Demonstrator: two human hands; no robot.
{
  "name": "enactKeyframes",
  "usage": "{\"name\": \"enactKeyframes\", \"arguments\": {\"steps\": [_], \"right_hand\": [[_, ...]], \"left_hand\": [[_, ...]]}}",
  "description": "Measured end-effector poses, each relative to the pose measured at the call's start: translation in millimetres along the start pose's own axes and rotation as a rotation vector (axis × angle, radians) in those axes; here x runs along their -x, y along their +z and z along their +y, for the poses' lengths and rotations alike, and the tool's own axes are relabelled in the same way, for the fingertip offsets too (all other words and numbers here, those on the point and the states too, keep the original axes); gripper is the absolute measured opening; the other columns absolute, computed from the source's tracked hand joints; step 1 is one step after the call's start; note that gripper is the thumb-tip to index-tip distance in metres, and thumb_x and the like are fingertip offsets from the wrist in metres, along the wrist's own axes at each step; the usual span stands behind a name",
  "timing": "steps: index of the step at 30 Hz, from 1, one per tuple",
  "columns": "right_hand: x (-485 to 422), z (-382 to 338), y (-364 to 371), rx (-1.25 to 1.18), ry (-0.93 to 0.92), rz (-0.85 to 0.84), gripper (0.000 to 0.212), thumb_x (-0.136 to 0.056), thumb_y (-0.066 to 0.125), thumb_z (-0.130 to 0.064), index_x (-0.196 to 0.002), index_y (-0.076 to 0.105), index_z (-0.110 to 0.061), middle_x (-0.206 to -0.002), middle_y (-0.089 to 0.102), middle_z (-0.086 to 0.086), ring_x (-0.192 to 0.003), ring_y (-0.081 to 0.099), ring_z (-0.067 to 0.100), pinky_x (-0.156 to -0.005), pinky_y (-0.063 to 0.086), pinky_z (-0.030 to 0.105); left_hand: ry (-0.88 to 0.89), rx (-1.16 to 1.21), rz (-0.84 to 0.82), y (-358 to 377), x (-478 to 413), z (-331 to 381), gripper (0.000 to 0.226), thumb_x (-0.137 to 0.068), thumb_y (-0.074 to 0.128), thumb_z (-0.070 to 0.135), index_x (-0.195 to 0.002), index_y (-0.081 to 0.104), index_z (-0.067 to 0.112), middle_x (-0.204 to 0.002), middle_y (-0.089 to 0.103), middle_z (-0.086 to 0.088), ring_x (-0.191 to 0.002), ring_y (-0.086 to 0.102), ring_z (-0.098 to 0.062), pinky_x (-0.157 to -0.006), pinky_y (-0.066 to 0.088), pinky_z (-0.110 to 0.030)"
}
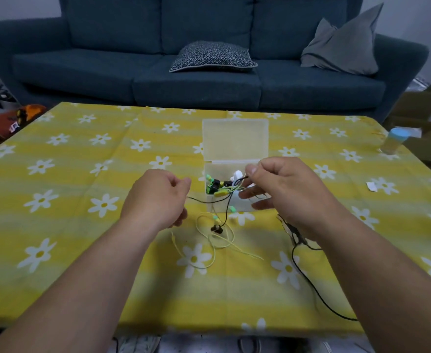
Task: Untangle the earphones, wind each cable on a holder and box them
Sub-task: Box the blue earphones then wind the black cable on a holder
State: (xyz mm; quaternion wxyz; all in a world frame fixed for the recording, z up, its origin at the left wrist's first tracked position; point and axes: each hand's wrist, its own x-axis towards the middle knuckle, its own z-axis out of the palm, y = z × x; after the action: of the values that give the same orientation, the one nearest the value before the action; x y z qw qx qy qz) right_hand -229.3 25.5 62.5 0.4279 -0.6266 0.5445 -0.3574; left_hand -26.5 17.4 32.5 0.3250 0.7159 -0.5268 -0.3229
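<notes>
A clear plastic box (pixel 234 138) stands open in the middle of the table, its lid tilted back. Inside lies a tangle of black, green and yellow earphone parts (pixel 219 187) and something white. A black cable (pixel 204 200) runs taut from my left hand (pixel 158 197), which pinches its end, across the box front to my right hand (pixel 278 184), which pinches it above the box. A yellow earphone cable (pixel 217 245) lies looped on the cloth below the box, with a dark earbud (pixel 216 228) hanging over it. More black cable (pixel 308 278) trails under my right forearm.
The table wears a yellow cloth with white daisies (pixel 82 174). A blue-capped bottle (pixel 393 142) stands at the right edge, a small white scrap (pixel 371 186) lies nearby. A blue sofa (pixel 196 80) with cushions is behind the table. Cardboard boxes (pixel 418 115) sit right.
</notes>
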Motion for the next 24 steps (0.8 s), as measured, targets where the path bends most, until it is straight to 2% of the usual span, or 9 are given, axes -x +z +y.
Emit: {"name": "enactKeyframes", "arguments": {"steps": [3,6,8,10,14,16,18,21,24], "right_hand": [[0.4,-3.3,3.5,0.007,-0.018,-0.021,0.036,-0.101,0.052,-0.029,-0.084,0.067,0.0,-0.087,0.074,0.006,-0.082,0.073,0.017,-0.073,0.06,0.039],[1.4,-8.4,9.8,-0.045,-0.025,-0.055,0.036,-0.102,0.051,-0.028,-0.087,0.067,0.001,-0.088,0.074,0.01,-0.083,0.073,0.021,-0.071,0.059,0.039],[2.6,-12.0,11.2,-0.122,-0.008,-0.068,0.037,-0.103,0.05,-0.028,-0.087,0.065,0.001,-0.085,0.073,0.01,-0.084,0.073,0.024,-0.07,0.06,0.042],[3.7,-15.3,10.3,-0.175,0.006,-0.078,0.038,-0.103,0.049,-0.029,-0.088,0.064,0.003,-0.087,0.073,0.013,-0.086,0.074,0.027,-0.071,0.06,0.046],[4.0,-18.7,9.0,-0.199,-0.007,-0.147,0.038,-0.104,0.047,-0.029,-0.098,0.065,0.004,-0.098,0.075,0.01,-0.09,0.074,0.024,-0.078,0.059,0.047],[3.9,-19.8,9.5,-0.204,-0.022,-0.192,0.038,-0.104,0.046,-0.028,-0.101,0.067,0.003,-0.1,0.075,0.01,-0.095,0.072,0.023,-0.081,0.059,0.045],[3.4,-20.7,11.0,-0.194,-0.028,-0.202,0.037,-0.103,0.047,-0.027,-0.1,0.069,0.002,-0.099,0.075,0.011,-0.097,0.071,0.024,-0.081,0.059,0.044],[-0.8,-19.7,10.6,-0.055,-0.054,-0.039,0.035,-0.101,0.052,-0.03,-0.087,0.071,-0.004,-0.09,0.076,0.007,-0.088,0.073,0.018,-0.078,0.059,0.045],[-4.8,-20.0,3.3,-0.037,-0.069,0.147,0.037,-0.1,0.054,-0.028,-0.075,0.068,-0.004,-0.076,0.072,0.005,-0.069,0.069,0.016,-0.07,0.06,0.042]], "left_hand": [[0.211,-0.051,0.025,-0.8,4.1,3.9,0.038,-0.095,0.055,0.044,-0.076,0.073,0.017,-0.046,0.053,0.006,-0.05,0.054,-0.018,-0.057,0.048,-0.033],[0.294,0.316,-0.238,1.1,12.7,16.0,0.016,-0.089,0.068,0.034,-0.09,0.075,0.019,-0.07,0.066,0.01,-0.067,0.06,-0.002,-0.064,0.051,-0.021],[0.315,0.404,-0.374,3.4,12.7,13.9,0.019,-0.083,0.077,0.023,-0.099,0.072,0.015,-0.091,0.072,-0.003,-0.083,0.066,-0.012,-0.079,0.054,-0.027],[0.327,0.4,-0.363,4.4,12.3,10.5,0.021,-0.081,0.078,0.014,-0.1,0.069,0.015,-0.088,0.069,-0.005,-0.08,0.065,-0.018,-0.079,0.053,-0.036],[0.312,0.386,-0.377,3.1,11.8,9.2,0.029,-0.082,0.077,0.011,-0.106,0.064,0.021,-0.083,0.064,0.002,-0.067,0.062,-0.016,-0.07,0.051,-0.034],[0.31,0.347,-0.45,2.6,12.8,6.3,0.035,-0.079,0.078,0.018,-0.11,0.063,0.028,-0.096,0.066,-0.008,-0.072,0.061,-0.018,-0.074,0.052,-0.038],[0.314,0.262,-0.477,1.4,13.3,4.0,0.028,-0.082,0.076,0.021,-0.106,0.064,0.03,-0.098,0.068,-0.013,-0.076,0.062,-0.017,-0.073,0.05,-0.036],[0.275,0.058,-0.424,-2.4,9.4,-1.4,0.012,-0.086,0.074,0.022,-0.096,0.068,0.024,-0.079,0.069,-0.007,-0.069,0.06,-0.013,-0.065,0.044,-0.029],[0.234,-0.242,-0.398,-8.5,1.5,-11.8,0.006,-0.085,0.074,0.026,-0.085,0.071,0.021,-0.078,0.07,-0.002,-0.071,0.066,-0.023,-0.064,0.051,-0.032]]}}
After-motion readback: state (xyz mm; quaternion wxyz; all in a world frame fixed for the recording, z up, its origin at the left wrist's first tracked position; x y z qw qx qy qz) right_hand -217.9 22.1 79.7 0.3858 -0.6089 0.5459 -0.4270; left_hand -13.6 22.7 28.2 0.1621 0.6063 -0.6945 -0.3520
